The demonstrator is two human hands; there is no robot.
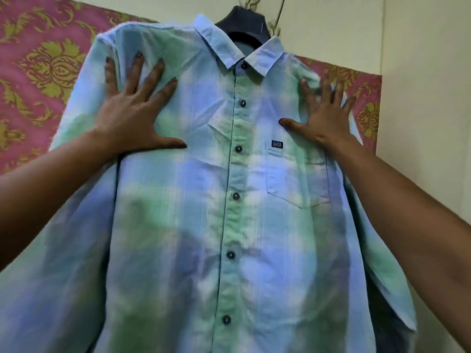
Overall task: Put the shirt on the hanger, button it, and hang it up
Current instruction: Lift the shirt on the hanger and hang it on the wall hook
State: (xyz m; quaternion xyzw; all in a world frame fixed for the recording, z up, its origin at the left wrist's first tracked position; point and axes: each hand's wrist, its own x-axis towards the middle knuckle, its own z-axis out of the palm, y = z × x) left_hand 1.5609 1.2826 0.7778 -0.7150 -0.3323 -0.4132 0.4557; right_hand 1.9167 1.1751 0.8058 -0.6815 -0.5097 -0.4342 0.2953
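Shirt, blue-green plaid, buttoned, on dark hanger; left hand, right hand pressed flat, splayed.

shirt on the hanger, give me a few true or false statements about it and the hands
1. The left hand and the right hand both lie flat, fingers spread, on the plaid shirt. True.
2. The shirt's front hangs open. False: every one of the buttons in view is fastened, up to the collar.
3. The chest pocket sits on the right hand's side, below that hand. True.
4. The hanger is white. False: the part showing above the collar is dark.
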